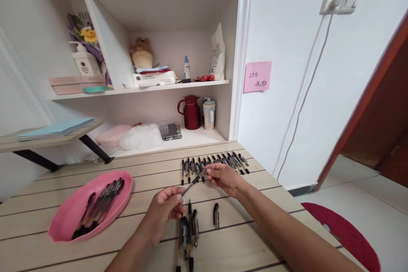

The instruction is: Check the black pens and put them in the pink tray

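Observation:
My left hand [167, 204] pinches a slim pen [190, 185] with a grey barrel and a black end, which slants up to the right. My right hand [223, 178] is closed at thumb and fingertips beside the pen's upper end; what sits between those fingertips is too small to make out. Below my hands, uncapped black pens [190, 233] lie next to dark clear pen caps [195, 225]. One more cap [216, 216] lies alone to their right. Behind my right hand runs a row of several black pens and caps [188, 170], partly covered by the hand.
A pink oval tray [123, 182] with several capped pens [103, 204] stands at the left of the slatted wooden table [248, 246]. Shelves rise behind, holding a red jug [191, 112] and a cup [208, 114]. A red round stool [344, 233] stands right of the table.

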The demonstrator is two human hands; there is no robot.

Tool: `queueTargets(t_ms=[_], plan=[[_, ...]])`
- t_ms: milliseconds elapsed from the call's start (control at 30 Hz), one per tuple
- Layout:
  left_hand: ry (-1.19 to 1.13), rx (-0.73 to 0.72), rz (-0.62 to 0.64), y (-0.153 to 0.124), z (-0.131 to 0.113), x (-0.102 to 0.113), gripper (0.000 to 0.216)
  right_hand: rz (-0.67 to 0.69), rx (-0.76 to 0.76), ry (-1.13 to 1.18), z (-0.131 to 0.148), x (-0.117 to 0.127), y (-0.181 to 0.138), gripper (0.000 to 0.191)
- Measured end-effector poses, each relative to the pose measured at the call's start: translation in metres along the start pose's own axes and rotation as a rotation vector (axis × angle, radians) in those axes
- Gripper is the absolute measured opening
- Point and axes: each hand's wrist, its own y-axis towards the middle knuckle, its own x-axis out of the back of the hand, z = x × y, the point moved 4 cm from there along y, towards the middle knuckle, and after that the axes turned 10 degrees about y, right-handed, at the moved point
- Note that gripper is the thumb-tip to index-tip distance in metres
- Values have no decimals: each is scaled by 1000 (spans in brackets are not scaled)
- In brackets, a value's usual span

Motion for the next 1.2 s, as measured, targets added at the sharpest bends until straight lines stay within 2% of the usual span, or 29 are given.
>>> queueTargets(t_ms=[267,833,1067,1200], plan=[[69,-46,-61,-4,-4,-5,30,44,33,32,2,6,-6,18],[124,-69,-14,-4,-2,-9,26,80,138,-190,3,-6,-21,23],[108,-119,-22,-5,-2,-10,27,122,53,-110,1,-8,-28,25],[151,-133,-48,-1,3,-8,30,102,41,-107,-1,-10,-30,26]])
